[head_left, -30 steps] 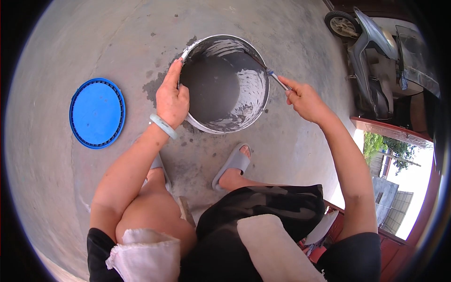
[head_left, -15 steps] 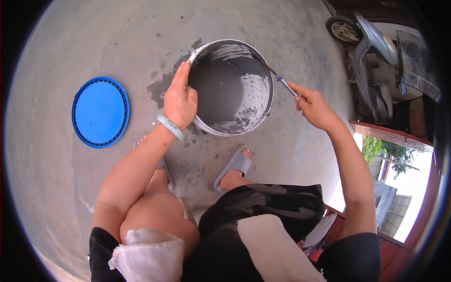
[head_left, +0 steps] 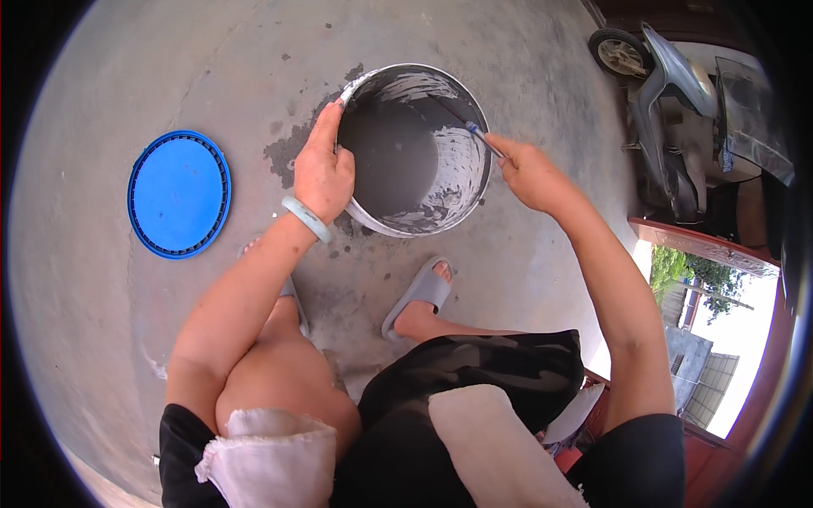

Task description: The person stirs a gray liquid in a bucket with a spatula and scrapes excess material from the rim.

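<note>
A round bucket [head_left: 455, 173] stands on the floor ahead of me, its inner wall smeared white and grey. Dark grey slurry [head_left: 385, 157] lies in its bottom. My left hand [head_left: 323, 173] grips the bucket's left rim, thumb on the near side. My right hand [head_left: 532, 173] is closed round the handle of a long, thin tool [head_left: 471, 127] with a pale handle, a bluish collar and a dark shaft. The shaft reaches over the right rim into the bucket. What its tip is shaped like I cannot tell.
A blue round lid [head_left: 179, 195] lies on the concrete floor left of the bucket. Wet dark stains [head_left: 292, 152] mark the floor beside it. My sandalled foot [head_left: 423, 292] is close to the bucket. A scooter [head_left: 669, 127] stands at the far right, near an open doorway [head_left: 728, 339].
My right hand has moved left toward the bucket's rim, carrying the tool's tip farther left inside. My left hand keeps its hold on the rim.
</note>
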{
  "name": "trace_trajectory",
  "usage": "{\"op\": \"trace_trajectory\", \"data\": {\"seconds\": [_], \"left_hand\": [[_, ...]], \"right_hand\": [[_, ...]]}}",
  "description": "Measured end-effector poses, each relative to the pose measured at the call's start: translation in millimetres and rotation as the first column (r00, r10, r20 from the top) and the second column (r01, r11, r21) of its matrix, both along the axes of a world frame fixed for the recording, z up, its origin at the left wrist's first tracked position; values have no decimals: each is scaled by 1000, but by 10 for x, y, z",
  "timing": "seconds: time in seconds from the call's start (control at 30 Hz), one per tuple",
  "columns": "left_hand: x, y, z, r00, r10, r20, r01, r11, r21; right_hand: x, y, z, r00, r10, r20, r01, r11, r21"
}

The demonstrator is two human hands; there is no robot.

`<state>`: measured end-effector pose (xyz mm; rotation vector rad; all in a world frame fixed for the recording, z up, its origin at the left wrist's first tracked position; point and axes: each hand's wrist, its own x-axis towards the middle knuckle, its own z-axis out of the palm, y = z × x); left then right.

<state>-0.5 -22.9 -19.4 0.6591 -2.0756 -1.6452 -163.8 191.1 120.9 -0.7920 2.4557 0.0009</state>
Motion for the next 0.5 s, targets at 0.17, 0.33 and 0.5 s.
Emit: {"op": "trace_trajectory", "data": {"seconds": [0.17, 0.33, 0.5], "left_hand": [[15, -5, -84, 1000, -1, -21, 1, 1000, 0], [-6, -12, -45, 1000, -11, -4, 10, 998, -58], [3, -10, -22, 1000, -21, 10, 22, 998, -62]], "right_hand": [[50, -41, 376, 977, -199, 74, 194, 979, 68], [-25, -357, 168, 1000, 3, -4, -2, 995, 100], [-52, -393, -22, 998, 59, -26, -54, 987, 151]]}}
